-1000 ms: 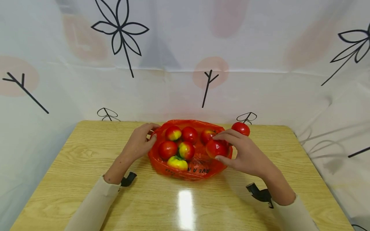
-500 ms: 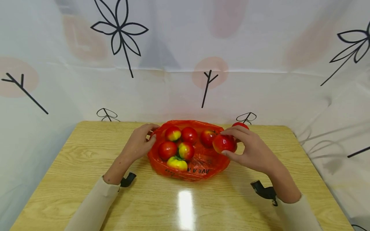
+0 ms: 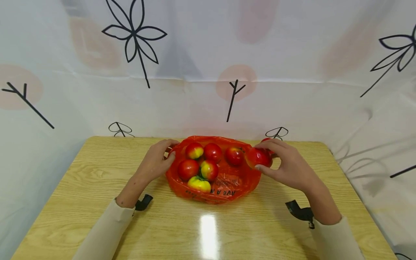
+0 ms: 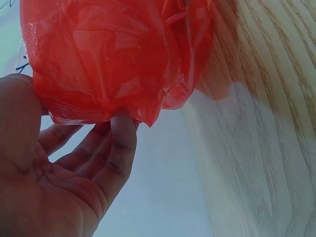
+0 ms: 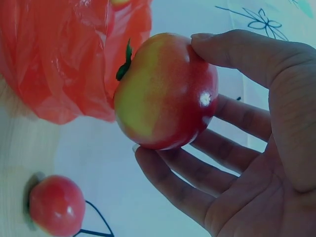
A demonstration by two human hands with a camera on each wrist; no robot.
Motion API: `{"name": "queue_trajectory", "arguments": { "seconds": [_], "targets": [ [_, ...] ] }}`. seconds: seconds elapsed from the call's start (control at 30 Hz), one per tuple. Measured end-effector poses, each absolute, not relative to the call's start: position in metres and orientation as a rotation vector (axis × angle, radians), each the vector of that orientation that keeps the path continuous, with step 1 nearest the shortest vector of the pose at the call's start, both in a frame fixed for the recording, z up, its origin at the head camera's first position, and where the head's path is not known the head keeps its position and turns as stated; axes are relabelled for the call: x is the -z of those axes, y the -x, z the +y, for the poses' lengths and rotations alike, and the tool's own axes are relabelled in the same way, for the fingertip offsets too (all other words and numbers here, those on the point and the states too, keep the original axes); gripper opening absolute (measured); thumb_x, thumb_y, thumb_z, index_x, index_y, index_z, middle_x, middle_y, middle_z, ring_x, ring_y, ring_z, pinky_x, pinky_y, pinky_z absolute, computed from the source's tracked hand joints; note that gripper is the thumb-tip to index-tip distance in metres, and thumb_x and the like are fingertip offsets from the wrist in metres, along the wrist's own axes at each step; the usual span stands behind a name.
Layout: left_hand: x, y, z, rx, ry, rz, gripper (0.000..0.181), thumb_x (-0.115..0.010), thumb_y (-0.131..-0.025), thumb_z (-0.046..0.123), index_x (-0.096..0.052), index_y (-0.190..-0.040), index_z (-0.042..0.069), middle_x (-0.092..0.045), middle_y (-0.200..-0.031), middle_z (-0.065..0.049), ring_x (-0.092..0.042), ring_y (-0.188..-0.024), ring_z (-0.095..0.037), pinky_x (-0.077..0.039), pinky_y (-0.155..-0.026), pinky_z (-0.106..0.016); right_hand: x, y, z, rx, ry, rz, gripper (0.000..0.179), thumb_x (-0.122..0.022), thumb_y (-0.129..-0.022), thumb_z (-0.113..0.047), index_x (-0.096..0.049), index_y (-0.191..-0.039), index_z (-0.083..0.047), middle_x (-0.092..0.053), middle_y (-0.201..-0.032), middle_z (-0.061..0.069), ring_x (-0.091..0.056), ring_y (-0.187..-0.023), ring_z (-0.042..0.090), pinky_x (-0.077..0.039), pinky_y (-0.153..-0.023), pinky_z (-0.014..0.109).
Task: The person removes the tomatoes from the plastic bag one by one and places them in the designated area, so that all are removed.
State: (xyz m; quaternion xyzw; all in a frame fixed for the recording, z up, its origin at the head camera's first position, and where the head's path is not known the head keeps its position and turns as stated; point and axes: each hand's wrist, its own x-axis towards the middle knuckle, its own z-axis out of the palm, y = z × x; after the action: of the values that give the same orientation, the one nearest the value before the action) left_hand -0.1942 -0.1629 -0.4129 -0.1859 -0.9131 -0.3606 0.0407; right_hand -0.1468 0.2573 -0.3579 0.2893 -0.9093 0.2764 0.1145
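A red plastic bag (image 3: 245,182) lies spread with its mouth upward, and several red-and-yellow tomatoes (image 3: 189,169) sit inside. At the bag's left rim, my left hand (image 3: 157,160) grips the plastic between thumb and fingers; the left wrist view shows the bag's side (image 4: 108,59) over those fingers. My right hand (image 3: 289,168) holds a tomato (image 3: 256,158) by its fingertips at the bag's right rim. Seen from the right wrist, this tomato (image 5: 165,94) is yellow and red with a green stem, outside the bag's wall.
Another red tomato (image 5: 58,205) rests on the wooden table (image 3: 97,173) to the right of the bag, mostly hidden behind the right hand in the head view. A white patterned cloth (image 3: 195,101) hangs behind the table's back edge.
My right hand has carried its tomato rightward from over the bag to the right rim, and now covers most of the tomato on the table. My left hand stays put.
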Motion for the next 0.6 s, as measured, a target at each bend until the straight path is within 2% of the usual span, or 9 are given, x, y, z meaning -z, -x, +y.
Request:
{"name": "queue_trajectory", "arguments": {
  "seconds": [0.4,0.6],
  "targets": [
    [0.414,0.195,-0.163,1.093,0.575,-2.796,0.035,-0.061,-0.102,0.007,-0.066,-0.136,0.006,-0.069,-0.131,-0.010,-0.067,-0.111,-0.029,-0.064,-0.085,-0.043,0.357,0.152,0.274,-0.747,-0.770,-2.686,0.053,-0.091,-0.082,-0.012,-0.069,-0.130,-0.009,-0.068,-0.121,0.003,-0.065,-0.097,0.018,-0.063,-0.081,0.033],
    [0.414,0.194,-0.163,1.095,0.574,-2.801,0.034,-0.061,-0.102,0.008,-0.066,-0.136,0.006,-0.069,-0.131,-0.010,-0.067,-0.111,-0.029,-0.063,-0.085,-0.044,0.358,0.155,0.283,-0.762,-0.735,-2.687,0.051,-0.091,-0.083,-0.011,-0.069,-0.129,-0.008,-0.068,-0.123,0.005,-0.066,-0.101,0.021,-0.058,-0.082,0.021]
  ]
}}
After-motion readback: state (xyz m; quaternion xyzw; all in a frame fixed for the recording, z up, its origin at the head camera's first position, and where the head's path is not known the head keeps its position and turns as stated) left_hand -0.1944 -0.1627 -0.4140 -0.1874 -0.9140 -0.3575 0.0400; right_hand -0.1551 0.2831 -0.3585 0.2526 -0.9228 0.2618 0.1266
